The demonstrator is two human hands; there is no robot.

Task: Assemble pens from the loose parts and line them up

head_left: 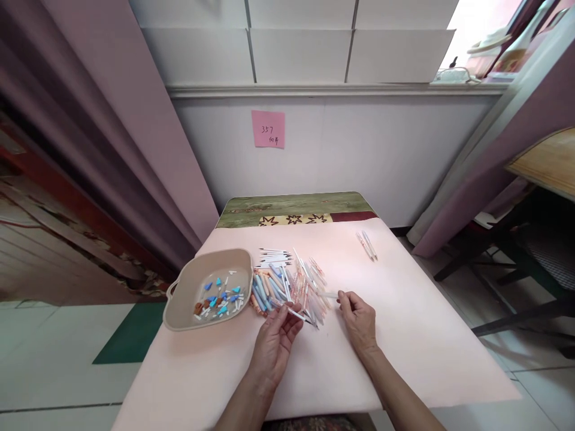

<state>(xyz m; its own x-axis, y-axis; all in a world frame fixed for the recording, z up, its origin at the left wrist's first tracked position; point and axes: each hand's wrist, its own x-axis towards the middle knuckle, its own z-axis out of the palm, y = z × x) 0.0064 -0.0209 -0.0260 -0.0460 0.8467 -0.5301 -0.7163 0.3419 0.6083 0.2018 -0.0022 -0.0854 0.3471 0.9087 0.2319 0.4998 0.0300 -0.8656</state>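
A heap of pen parts [287,281] lies on the pink table cover [404,323]: blue and orange barrels, clear tubes, thin refills. My left hand [276,338] rests at the heap's near edge with its fingers curled round a thin white refill [299,313]. To its right, my right hand [359,317] pinches one end of a clear tube [327,295] that lies at the heap's right side. A beige tray [179,299] to the left holds several small blue, white and brown caps and tips.
Two finished pens [367,245] lie apart at the table's far right. A pink note [268,129] is stuck on the white wall behind. Purple curtains hang at both sides. Dark chair legs [516,287] stand on the floor to the right.
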